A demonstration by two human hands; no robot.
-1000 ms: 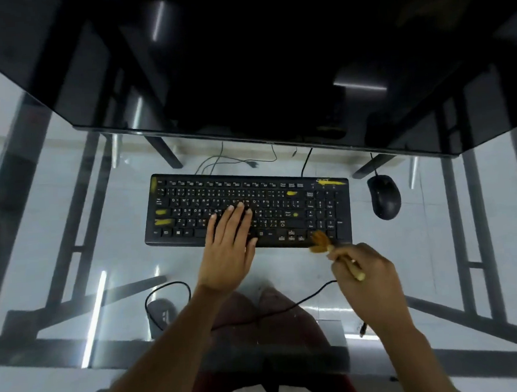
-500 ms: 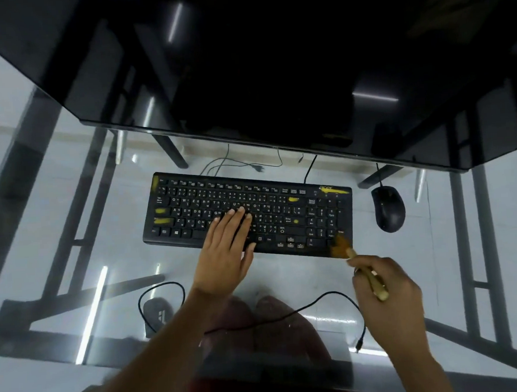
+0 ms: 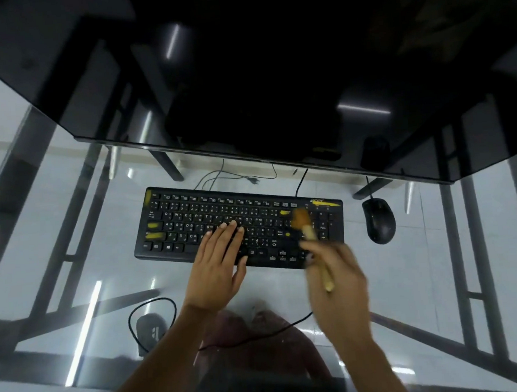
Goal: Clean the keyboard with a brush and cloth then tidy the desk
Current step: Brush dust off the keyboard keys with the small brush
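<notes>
Lying flat on a clear glass desk top [image 3: 407, 277], the black rectangular keyboard [image 3: 192, 218] with white legends and several yellow smears sits just in front of a large dark monitor [image 3: 259, 74] whose glossy screen fills the upper part of the head view. The left hand [image 3: 217, 263] rests palm down on the middle keys, its fingers straight and close together, fingertips on the letter rows and the heel of the palm past the near edge of the keyboard; it grasps nothing. The right hand [image 3: 336, 277], blurred, is curled around the pale wooden handle of a small brush [image 3: 309, 233], with the handle's end poking out past the knuckles toward the person. The brush's orange-brown bristle tuft is over the keys between the main block and the number pad, near a yellow mark; whether the bristles touch the keys cannot be told through the blur. A black computer mouse [image 3: 379, 220] lies on the glass just right of the keyboard, apart from it, with its thin cable running back under the monitor.
</notes>
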